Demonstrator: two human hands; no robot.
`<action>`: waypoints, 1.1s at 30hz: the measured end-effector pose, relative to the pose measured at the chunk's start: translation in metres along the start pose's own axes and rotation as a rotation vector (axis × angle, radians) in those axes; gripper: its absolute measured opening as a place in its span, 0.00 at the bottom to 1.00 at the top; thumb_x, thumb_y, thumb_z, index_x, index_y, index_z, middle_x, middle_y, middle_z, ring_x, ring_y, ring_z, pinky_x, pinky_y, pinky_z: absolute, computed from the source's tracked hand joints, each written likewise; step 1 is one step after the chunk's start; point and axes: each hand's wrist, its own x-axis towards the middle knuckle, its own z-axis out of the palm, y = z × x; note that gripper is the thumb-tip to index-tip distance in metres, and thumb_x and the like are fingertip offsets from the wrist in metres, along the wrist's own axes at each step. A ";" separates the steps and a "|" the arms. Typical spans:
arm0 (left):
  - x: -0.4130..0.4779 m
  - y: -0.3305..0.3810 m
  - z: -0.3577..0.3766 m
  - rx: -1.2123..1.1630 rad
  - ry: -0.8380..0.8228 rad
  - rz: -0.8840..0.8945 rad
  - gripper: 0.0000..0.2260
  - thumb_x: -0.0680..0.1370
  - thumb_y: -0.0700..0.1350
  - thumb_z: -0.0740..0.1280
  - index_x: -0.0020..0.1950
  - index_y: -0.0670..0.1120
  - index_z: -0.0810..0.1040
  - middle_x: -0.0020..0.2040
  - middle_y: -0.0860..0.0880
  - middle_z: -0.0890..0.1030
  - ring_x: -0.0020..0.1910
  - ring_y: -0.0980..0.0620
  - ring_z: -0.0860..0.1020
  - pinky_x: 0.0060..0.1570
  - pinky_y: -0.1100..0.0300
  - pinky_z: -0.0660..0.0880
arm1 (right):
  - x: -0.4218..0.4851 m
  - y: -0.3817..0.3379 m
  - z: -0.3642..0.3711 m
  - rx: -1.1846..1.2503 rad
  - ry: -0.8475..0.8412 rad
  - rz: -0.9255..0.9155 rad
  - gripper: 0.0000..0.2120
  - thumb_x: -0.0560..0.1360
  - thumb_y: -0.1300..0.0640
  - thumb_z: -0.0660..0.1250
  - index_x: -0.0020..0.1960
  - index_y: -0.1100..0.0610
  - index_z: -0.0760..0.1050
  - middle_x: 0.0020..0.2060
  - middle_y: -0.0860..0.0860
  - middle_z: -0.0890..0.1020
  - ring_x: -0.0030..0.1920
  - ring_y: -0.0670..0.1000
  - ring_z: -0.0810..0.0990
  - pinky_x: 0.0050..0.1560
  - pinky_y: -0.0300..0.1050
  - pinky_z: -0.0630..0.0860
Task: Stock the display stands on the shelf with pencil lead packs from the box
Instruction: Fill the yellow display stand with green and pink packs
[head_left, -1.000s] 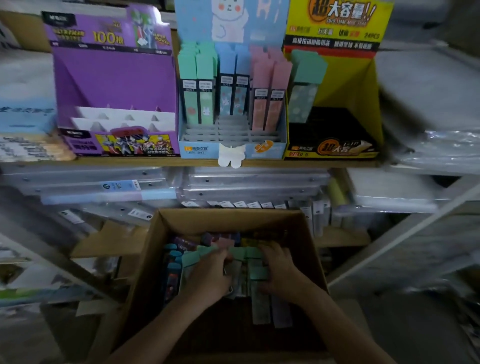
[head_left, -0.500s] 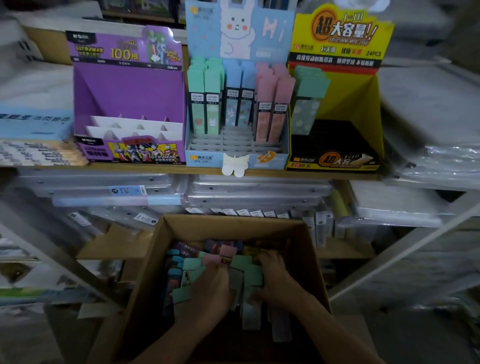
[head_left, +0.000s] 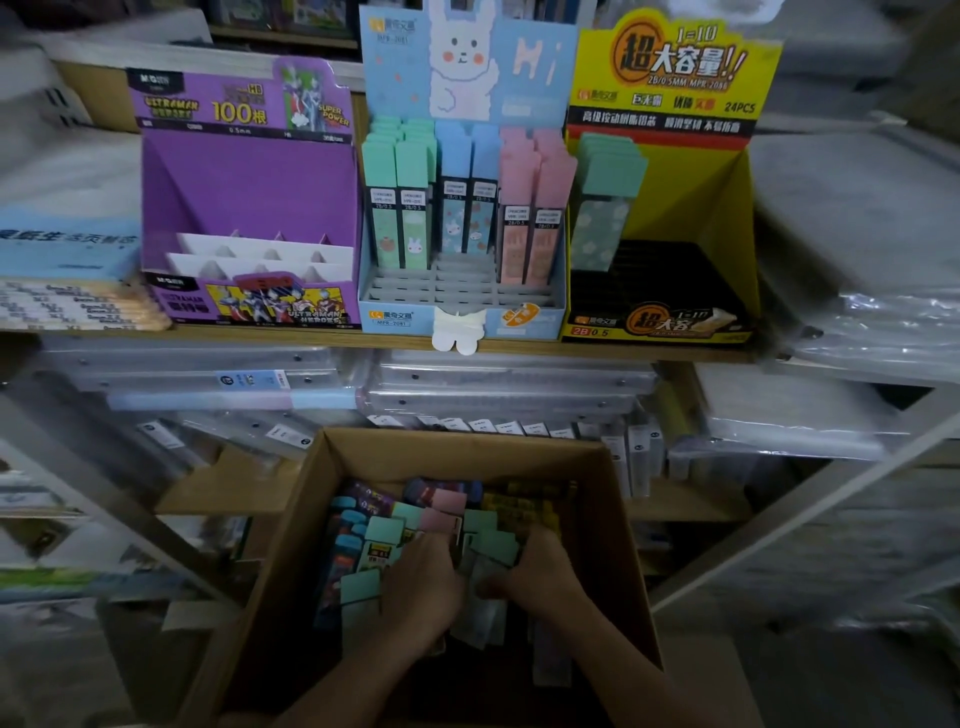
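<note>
An open cardboard box (head_left: 613, 499) at the bottom holds a heap of pencil lead packs (head_left: 447, 512) in green, pink, blue and dark colours. My left hand (head_left: 423, 592) and my right hand (head_left: 540, 571) are both down in the heap, fingers curled around a bunch of green packs (head_left: 491, 540) between them. On the shelf above stand three display stands: a purple one (head_left: 249, 182) with no packs in its slots, a blue rabbit one (head_left: 462, 291) with green, blue and pink packs in its back rows, and a yellow one (head_left: 691, 202) with green packs at its left.
The wooden shelf edge (head_left: 597, 351) runs above the box. Plastic-wrapped stationery (head_left: 498, 389) fills the level below it. A stack of boxed pencils (head_left: 72, 306) lies left of the purple stand. Wrapped bundles (head_left: 878, 322) sit at the right.
Both hands have slid nearer to me inside the box and closer together, gathering green packs. The view has tipped up slightly, showing more of the stands' headers.
</note>
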 end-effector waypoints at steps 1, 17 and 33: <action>0.001 0.000 0.000 -0.028 -0.014 -0.016 0.08 0.77 0.58 0.71 0.43 0.57 0.77 0.43 0.56 0.80 0.41 0.58 0.76 0.34 0.62 0.67 | -0.001 0.000 0.001 0.019 -0.006 0.017 0.23 0.59 0.64 0.84 0.47 0.48 0.77 0.45 0.44 0.83 0.44 0.41 0.82 0.48 0.46 0.84; -0.014 0.007 -0.046 -0.672 -0.249 0.127 0.13 0.76 0.62 0.70 0.53 0.55 0.84 0.50 0.52 0.86 0.50 0.54 0.85 0.52 0.51 0.81 | -0.034 -0.024 -0.040 0.646 -0.294 -0.090 0.22 0.66 0.72 0.77 0.59 0.67 0.80 0.55 0.67 0.83 0.55 0.64 0.83 0.61 0.62 0.77; -0.057 0.086 -0.114 -1.067 -0.260 0.189 0.17 0.76 0.60 0.67 0.57 0.53 0.86 0.51 0.41 0.88 0.48 0.41 0.86 0.41 0.58 0.81 | -0.096 -0.115 -0.104 0.298 -0.014 -0.515 0.14 0.68 0.59 0.79 0.52 0.52 0.81 0.46 0.50 0.87 0.47 0.49 0.86 0.44 0.39 0.79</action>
